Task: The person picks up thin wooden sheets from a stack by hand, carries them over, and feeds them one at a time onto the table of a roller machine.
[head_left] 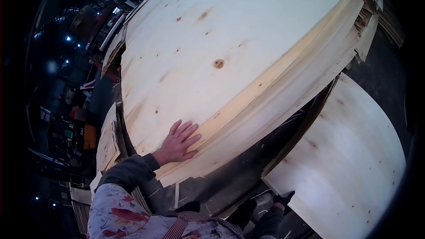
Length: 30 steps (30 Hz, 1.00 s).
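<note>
My left hand (178, 144) lies flat, fingers apart, at the near end of the broad veneer sheet (190, 79), which stretches away toward upper right, while my right hand (284, 200), its grip unclear to me, is nearer the right-hand veneer sheet (345, 150).

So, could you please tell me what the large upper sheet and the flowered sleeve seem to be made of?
The large upper sheet looks like bare, matt wood, probably veneer: pale, with brown knots. The flowered sleeve seems to be soft printed fabric, judging by its folds; fibre unclear.
</note>
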Each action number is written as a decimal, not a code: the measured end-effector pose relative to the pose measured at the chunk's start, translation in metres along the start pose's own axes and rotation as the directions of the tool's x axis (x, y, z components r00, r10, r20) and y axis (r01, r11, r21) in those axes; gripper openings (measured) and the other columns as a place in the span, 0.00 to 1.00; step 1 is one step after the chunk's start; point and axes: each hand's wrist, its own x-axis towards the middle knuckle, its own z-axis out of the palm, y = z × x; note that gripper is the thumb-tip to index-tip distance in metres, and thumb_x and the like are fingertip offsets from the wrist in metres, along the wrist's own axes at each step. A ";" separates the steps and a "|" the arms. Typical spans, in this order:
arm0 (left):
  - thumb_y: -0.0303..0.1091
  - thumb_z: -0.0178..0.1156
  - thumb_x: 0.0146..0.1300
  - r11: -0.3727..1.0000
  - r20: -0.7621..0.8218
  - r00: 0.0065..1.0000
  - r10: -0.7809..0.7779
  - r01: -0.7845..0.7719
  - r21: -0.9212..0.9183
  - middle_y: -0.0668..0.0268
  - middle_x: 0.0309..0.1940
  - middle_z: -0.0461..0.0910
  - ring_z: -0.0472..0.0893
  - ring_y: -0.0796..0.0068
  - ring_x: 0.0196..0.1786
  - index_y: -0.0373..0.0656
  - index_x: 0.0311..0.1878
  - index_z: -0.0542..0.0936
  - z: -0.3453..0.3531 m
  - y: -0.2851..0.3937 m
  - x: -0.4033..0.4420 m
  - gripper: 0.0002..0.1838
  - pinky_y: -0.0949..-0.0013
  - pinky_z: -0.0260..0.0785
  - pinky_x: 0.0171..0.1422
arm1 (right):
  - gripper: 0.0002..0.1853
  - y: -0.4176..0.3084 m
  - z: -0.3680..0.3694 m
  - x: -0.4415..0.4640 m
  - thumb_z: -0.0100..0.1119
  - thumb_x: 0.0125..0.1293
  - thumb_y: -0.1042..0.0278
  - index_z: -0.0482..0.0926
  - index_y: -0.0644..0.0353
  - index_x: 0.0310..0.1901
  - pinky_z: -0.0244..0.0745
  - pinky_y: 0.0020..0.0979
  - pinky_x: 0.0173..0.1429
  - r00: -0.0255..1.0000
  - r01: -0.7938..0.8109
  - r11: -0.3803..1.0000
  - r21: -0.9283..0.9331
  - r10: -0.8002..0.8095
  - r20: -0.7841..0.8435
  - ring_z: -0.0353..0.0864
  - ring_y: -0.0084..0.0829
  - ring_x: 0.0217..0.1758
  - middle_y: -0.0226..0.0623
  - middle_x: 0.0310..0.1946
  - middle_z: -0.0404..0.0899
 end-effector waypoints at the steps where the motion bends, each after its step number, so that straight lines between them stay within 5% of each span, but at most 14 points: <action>1: 0.46 0.68 0.52 1.000 -0.002 1.000 -0.001 0.001 0.000 0.56 0.70 0.64 0.63 0.52 0.72 0.50 0.65 0.71 0.001 -0.001 0.000 0.36 0.43 0.47 0.77 | 0.38 -0.004 0.013 -0.021 0.50 0.68 0.35 0.62 0.52 0.71 0.53 0.52 0.75 1.000 0.001 1.000 0.000 -0.001 0.002 0.57 0.43 0.75 0.37 0.72 0.61; 3: 0.46 0.67 0.52 1.000 0.018 1.000 0.002 -0.002 -0.002 0.54 0.70 0.63 0.62 0.46 0.72 0.50 0.65 0.69 0.003 -0.001 -0.001 0.36 0.38 0.46 0.76 | 0.36 -0.006 0.027 -0.047 0.52 0.69 0.38 0.64 0.53 0.70 0.55 0.51 0.76 0.998 -0.063 0.964 0.258 0.063 0.009 0.60 0.47 0.73 0.41 0.71 0.64; 4: 0.46 0.67 0.52 1.000 0.018 1.000 0.001 -0.001 0.002 0.54 0.70 0.63 0.62 0.46 0.72 0.50 0.65 0.69 0.003 0.000 -0.001 0.36 0.38 0.46 0.76 | 0.33 -0.005 0.004 -0.036 0.51 0.71 0.42 0.64 0.57 0.69 0.54 0.49 0.77 0.981 -0.082 0.966 0.246 0.034 0.193 0.61 0.45 0.72 0.41 0.71 0.64; 5: 0.46 0.67 0.52 1.000 0.018 1.000 0.000 0.000 0.001 0.54 0.70 0.63 0.62 0.46 0.72 0.50 0.65 0.69 0.003 0.000 -0.002 0.36 0.38 0.46 0.76 | 0.33 -0.002 -0.006 -0.029 0.51 0.71 0.42 0.64 0.57 0.69 0.54 0.49 0.77 0.980 -0.087 0.965 0.248 0.038 0.195 0.61 0.45 0.72 0.41 0.71 0.64; 7: 0.46 0.67 0.52 1.000 0.023 1.000 0.000 0.000 0.001 0.54 0.70 0.63 0.62 0.46 0.72 0.50 0.65 0.69 0.004 -0.002 -0.002 0.36 0.38 0.46 0.76 | 0.32 0.005 -0.014 -0.026 0.50 0.73 0.45 0.64 0.61 0.69 0.54 0.45 0.77 0.922 0.113 0.983 0.147 -0.159 0.354 0.61 0.43 0.72 0.42 0.70 0.64; 8: 0.46 0.67 0.52 1.000 0.013 1.000 0.007 -0.007 0.000 0.54 0.70 0.62 0.62 0.46 0.72 0.50 0.66 0.69 0.004 -0.003 -0.002 0.36 0.38 0.46 0.76 | 0.32 0.009 -0.013 -0.030 0.50 0.73 0.46 0.64 0.63 0.68 0.55 0.42 0.77 0.900 0.320 0.945 -0.061 -0.284 0.331 0.62 0.42 0.72 0.43 0.69 0.65; 11: 0.45 0.68 0.52 1.000 0.007 1.000 0.014 -0.014 -0.013 0.54 0.70 0.62 0.61 0.46 0.72 0.50 0.66 0.69 0.005 -0.004 -0.003 0.37 0.39 0.46 0.76 | 0.33 0.007 -0.004 -0.027 0.52 0.72 0.46 0.63 0.62 0.69 0.56 0.43 0.76 0.854 0.233 0.972 -0.029 -0.190 0.484 0.63 0.42 0.71 0.42 0.69 0.66; 15: 0.45 0.68 0.52 0.999 0.003 1.000 0.019 -0.019 -0.030 0.55 0.71 0.61 0.61 0.48 0.73 0.50 0.67 0.68 0.005 -0.005 -0.005 0.38 0.39 0.46 0.76 | 0.35 0.012 0.022 -0.049 0.55 0.70 0.44 0.64 0.62 0.69 0.57 0.43 0.75 0.933 0.046 0.986 0.161 -0.100 0.347 0.65 0.42 0.69 0.43 0.68 0.68; 17: 0.45 0.68 0.53 0.999 -0.009 1.000 0.015 -0.015 -0.033 0.55 0.71 0.61 0.61 0.50 0.73 0.50 0.67 0.68 -0.001 -0.003 -0.002 0.37 0.40 0.46 0.76 | 0.33 0.018 0.021 -0.047 0.57 0.71 0.52 0.61 0.60 0.71 0.61 0.36 0.74 0.927 0.359 0.915 -0.185 -0.326 0.186 0.65 0.41 0.70 0.45 0.71 0.61; 21: 0.47 0.65 0.56 0.997 -0.061 0.998 0.030 -0.034 -0.069 0.56 0.72 0.61 0.58 0.57 0.76 0.49 0.67 0.70 -0.008 -0.004 -0.005 0.35 0.45 0.45 0.78 | 0.34 -0.004 0.027 -0.057 0.59 0.69 0.48 0.67 0.62 0.68 0.62 0.36 0.73 0.933 0.307 0.952 -0.004 -0.300 0.199 0.68 0.38 0.67 0.41 0.67 0.68; 23: 0.49 0.61 0.59 0.992 -0.091 0.995 0.050 -0.060 -0.108 0.57 0.73 0.61 0.56 0.58 0.76 0.47 0.67 0.70 -0.013 -0.005 -0.010 0.33 0.45 0.43 0.78 | 0.32 -0.012 0.012 -0.060 0.59 0.68 0.46 0.70 0.61 0.65 0.63 0.36 0.73 0.728 0.674 0.573 -0.465 -0.620 0.291 0.70 0.38 0.66 0.41 0.64 0.72; 25: 0.49 0.60 0.60 0.988 -0.152 0.986 0.071 -0.091 -0.123 0.57 0.73 0.60 0.56 0.58 0.77 0.46 0.67 0.70 -0.009 -0.009 -0.018 0.33 0.46 0.42 0.79 | 0.32 -0.032 0.012 -0.087 0.60 0.68 0.47 0.69 0.61 0.66 0.62 0.38 0.73 0.908 0.372 0.922 -0.103 -0.339 0.245 0.70 0.38 0.67 0.41 0.64 0.73; 27: 0.49 0.60 0.59 0.981 -0.246 0.965 0.096 -0.133 -0.142 0.56 0.73 0.60 0.57 0.58 0.76 0.45 0.66 0.70 -0.005 -0.017 -0.022 0.33 0.45 0.43 0.78 | 0.32 -0.046 -0.019 -0.106 0.59 0.69 0.50 0.67 0.62 0.67 0.61 0.44 0.73 0.821 0.403 0.910 -0.095 -0.314 0.477 0.70 0.40 0.66 0.42 0.63 0.73; 30: 0.49 0.61 0.59 0.973 -0.309 0.947 0.089 -0.149 -0.176 0.56 0.72 0.61 0.58 0.59 0.76 0.44 0.65 0.71 -0.011 -0.022 -0.031 0.32 0.48 0.43 0.78 | 0.31 -0.028 -0.033 -0.214 0.59 0.69 0.51 0.67 0.62 0.67 0.61 0.45 0.73 0.815 0.483 0.859 -0.169 -0.371 0.444 0.69 0.41 0.67 0.42 0.63 0.73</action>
